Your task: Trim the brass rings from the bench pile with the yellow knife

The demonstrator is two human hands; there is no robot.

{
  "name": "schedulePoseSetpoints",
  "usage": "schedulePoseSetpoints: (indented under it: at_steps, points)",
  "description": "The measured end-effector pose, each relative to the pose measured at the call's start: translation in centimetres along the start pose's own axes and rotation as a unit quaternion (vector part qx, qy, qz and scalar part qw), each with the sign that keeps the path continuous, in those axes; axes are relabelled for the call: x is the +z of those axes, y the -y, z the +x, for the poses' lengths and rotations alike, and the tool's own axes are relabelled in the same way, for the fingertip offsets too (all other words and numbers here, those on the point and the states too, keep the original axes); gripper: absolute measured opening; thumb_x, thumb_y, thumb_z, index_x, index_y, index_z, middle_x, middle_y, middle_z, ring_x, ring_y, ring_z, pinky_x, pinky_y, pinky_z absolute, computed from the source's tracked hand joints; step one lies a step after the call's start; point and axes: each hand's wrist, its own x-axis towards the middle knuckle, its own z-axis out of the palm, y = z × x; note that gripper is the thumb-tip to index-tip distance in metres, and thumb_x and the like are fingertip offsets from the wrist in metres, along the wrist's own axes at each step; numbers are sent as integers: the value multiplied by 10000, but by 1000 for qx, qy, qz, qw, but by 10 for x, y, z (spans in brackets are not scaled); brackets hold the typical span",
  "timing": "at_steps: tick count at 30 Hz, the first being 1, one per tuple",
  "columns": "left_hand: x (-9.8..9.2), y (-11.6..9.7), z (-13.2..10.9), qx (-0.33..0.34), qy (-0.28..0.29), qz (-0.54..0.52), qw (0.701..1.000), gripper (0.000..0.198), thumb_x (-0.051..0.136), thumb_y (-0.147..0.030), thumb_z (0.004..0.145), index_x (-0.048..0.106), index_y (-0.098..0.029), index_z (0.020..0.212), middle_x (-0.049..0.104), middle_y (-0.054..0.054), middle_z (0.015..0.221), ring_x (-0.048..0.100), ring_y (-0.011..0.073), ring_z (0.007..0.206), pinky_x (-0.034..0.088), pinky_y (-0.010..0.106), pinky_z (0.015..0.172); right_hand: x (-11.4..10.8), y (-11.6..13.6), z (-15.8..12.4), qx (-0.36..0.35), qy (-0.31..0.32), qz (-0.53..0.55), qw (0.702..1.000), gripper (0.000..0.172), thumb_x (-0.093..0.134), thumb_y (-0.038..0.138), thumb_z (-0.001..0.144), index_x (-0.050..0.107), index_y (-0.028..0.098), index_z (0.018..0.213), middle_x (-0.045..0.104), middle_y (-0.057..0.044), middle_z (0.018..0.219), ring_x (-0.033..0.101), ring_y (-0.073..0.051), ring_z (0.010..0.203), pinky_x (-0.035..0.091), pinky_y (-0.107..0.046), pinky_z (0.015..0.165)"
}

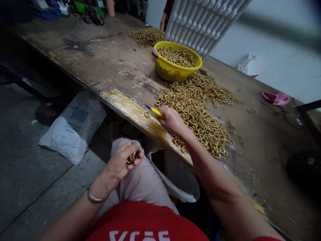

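Observation:
My left hand is closed around several brass-coloured rings, held above my lap. A grey covering shows on one of its fingertips. Over the table's near edge, my right hand grips a yellow-handled tool with a thin dark tip; its exact kind is not clear. One loose ring lies just under that tip. Beside and beyond my right hand spreads a large heap of the same rings.
A yellow basin full of rings stands behind the heap, with a ridged translucent panel leaning behind it. Another ring pile lies farther back, near a person's arm. A white sack rests on the floor at left.

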Motion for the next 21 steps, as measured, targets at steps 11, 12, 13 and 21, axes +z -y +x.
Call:
schedulePoseSetpoints:
  at_steps: [11, 12, 13, 21]
  points:
    - [21, 0, -23, 0, 49, 17, 999, 320, 788, -354, 722, 610, -119, 848, 681, 44, 728, 501, 45, 440, 290, 115, 332, -3, 40, -101, -41, 57, 463, 884, 230, 543, 345, 914, 651, 150, 854, 585, -2, 729, 513, -115, 651, 414, -230, 623]
    - [23, 1, -26, -1, 58, 15, 998, 336, 797, -362, 710, 614, -119, 852, 685, 49, 740, 505, 49, 448, 301, 119, 338, -2, 42, -104, -42, 49, 464, 884, 223, 548, 338, 911, 653, 150, 850, 587, -1, 725, 518, -116, 652, 418, -231, 630]
    - [24, 1, -29, -2, 66, 17, 998, 347, 802, -369, 703, 617, -119, 856, 686, 52, 750, 508, 52, 454, 309, 124, 342, -2, 43, -107, -44, 39, 463, 884, 212, 554, 327, 908, 653, 150, 846, 588, 0, 722, 523, -117, 653, 421, -232, 635]
    - [39, 8, -45, 48, 23, 110, 993, 279, 786, -340, 718, 620, -119, 762, 612, 9, 660, 454, 49, 474, 284, 131, 364, -3, 51, -142, -53, -48, 294, 953, 147, 507, 180, 892, 651, 168, 918, 664, -43, 821, 586, -148, 729, 422, -249, 682]
